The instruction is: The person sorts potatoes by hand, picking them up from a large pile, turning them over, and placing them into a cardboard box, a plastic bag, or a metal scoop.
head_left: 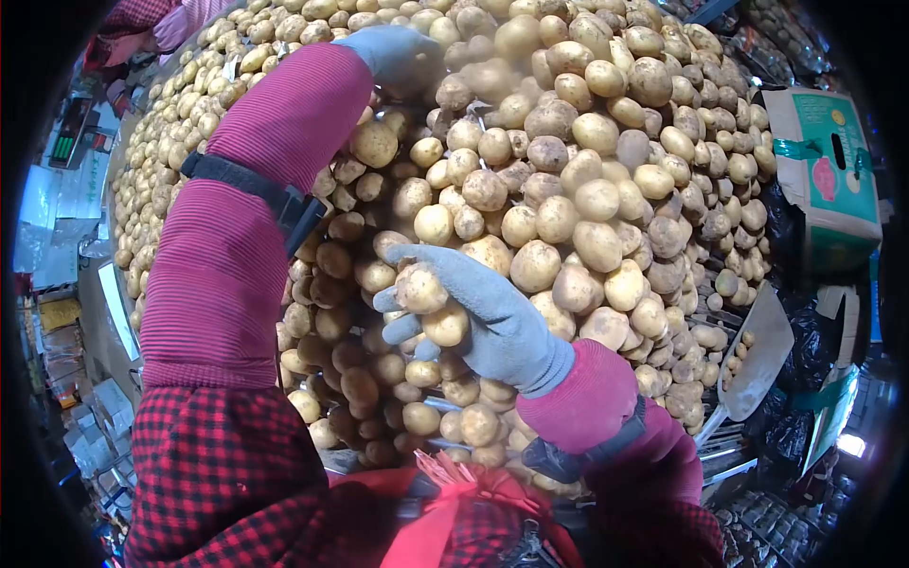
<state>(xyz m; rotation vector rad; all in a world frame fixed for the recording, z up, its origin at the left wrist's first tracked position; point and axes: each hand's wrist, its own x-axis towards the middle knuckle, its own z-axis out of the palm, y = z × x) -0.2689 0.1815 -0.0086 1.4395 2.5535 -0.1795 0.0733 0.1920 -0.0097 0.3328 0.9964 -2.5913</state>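
A large heap of potatoes (535, 265) fills the middle of the view. My right hand (502, 322), in a grey-blue glove, is over the near side of the heap. Its fingers curl around two potatoes, one potato (419, 290) near the fingertips and another potato (446, 325) closer to the palm. My left hand (393, 52), gloved alike, reaches to the far part of the heap. Its fingers are blurred and partly hidden, among potatoes that are also smeared, so I cannot make out whether it holds any.
A green and white cardboard box (833, 170) stands at the right. Below it, a metal scoop (760, 355) lies against the heap's edge with a few small potatoes on it. Black plastic bags (805, 350) sit beside the scoop. At the top left, part of another person's pink sleeve (185, 24) shows.
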